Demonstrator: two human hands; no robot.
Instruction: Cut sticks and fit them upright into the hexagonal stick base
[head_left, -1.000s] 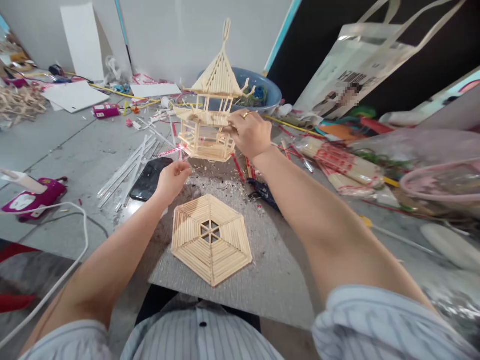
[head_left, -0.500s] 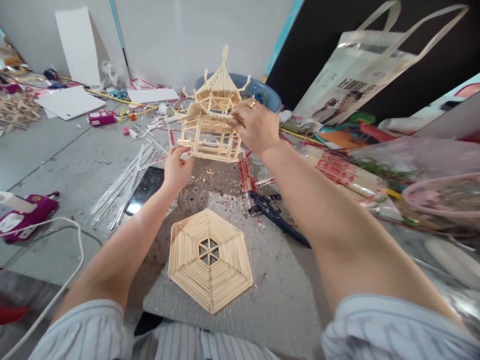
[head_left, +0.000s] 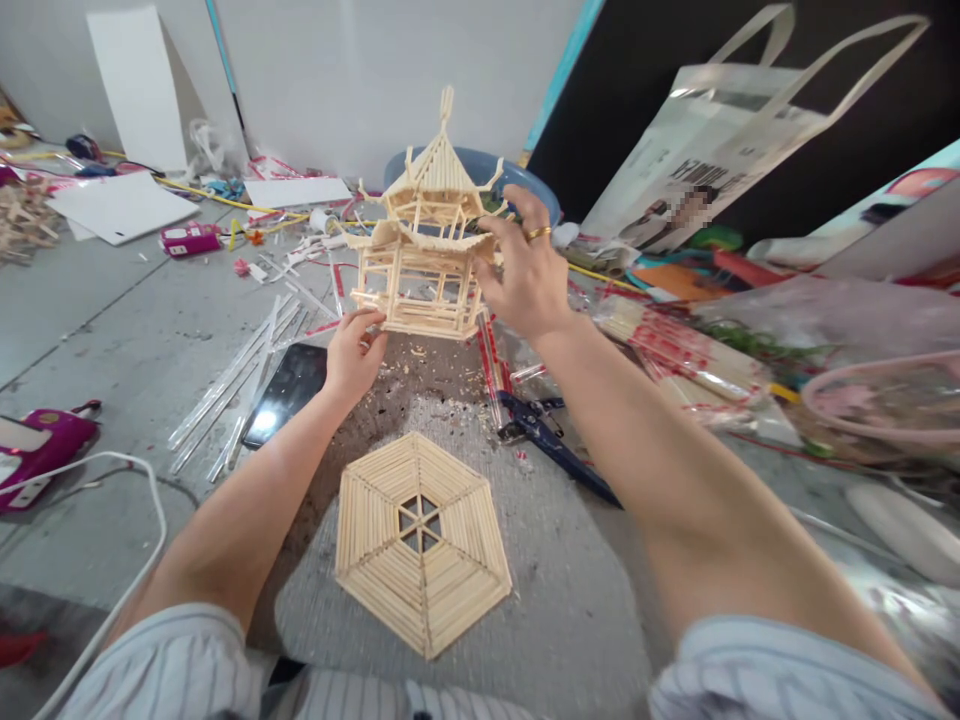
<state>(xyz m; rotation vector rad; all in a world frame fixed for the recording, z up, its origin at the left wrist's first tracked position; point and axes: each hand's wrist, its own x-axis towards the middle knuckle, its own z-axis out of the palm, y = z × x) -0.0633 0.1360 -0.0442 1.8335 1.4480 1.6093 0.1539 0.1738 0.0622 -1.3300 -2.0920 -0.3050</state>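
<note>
A person's right hand (head_left: 529, 265), fingers parted, meets the side of a stick pagoda (head_left: 431, 243) standing beyond a hexagonal panel (head_left: 424, 578) near the surface's (head_left: 570, 610) near edge; the left hand (head_left: 356, 350) curls at the base, its grip unclear.

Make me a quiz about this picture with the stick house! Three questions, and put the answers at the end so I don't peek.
1. True or false: the flat stick panel has six sides.
2. Which of the person's hands wears the gold ring?
3. Fill in the missing word: behind the stick house there is a blue ____.

Key:
1. True.
2. The right hand.
3. Basin.
</note>
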